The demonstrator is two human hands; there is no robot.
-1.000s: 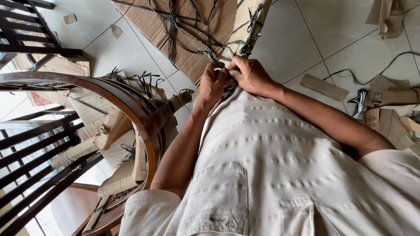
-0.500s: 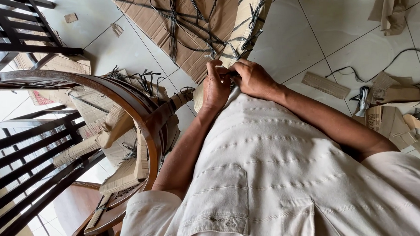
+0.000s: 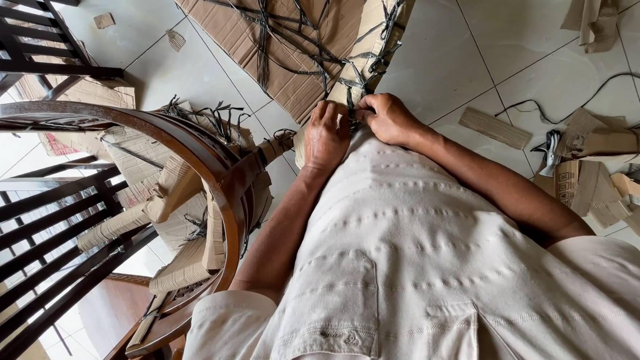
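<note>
I am standing over the tiled floor (image 3: 518, 53), where a big sheet of corrugated cardboard (image 3: 283, 36) is lying toward the far edge, crossed by loose dark plastic straps (image 3: 290, 28). Running from that sheet down toward my chest is the cardboard-wrapped piece (image 3: 378, 31) I am working on — a long, narrow bundle bound with the same dark strapping, its near end meeting my shirt (image 3: 427, 269). As I judge it, doing this step well is a matter of keeping the strap flat against the wrapping and drawing it snug without tearing the cardboard's edge, one hand bracing while the other is working the strap. My left hand (image 3: 326, 134) is curled over the near end of the bundle, fingers bent and pressing down on the wrapping, not spread. My right hand (image 3: 388, 118) is sitting just beside it, touching it — the fingertips are drawn together and pinching at the strap ends (image 3: 351, 102) where they bunch between my two hands. Whether a knot or a clip is there I cannot tell, as my fingers are covering it. Off to my left, curved dark wooden chair frames (image 3: 187, 147) are standing near, partly wrapped in cardboard, and torn cardboard scraps (image 3: 612, 179) are scattered by the floor's right edge.
</note>
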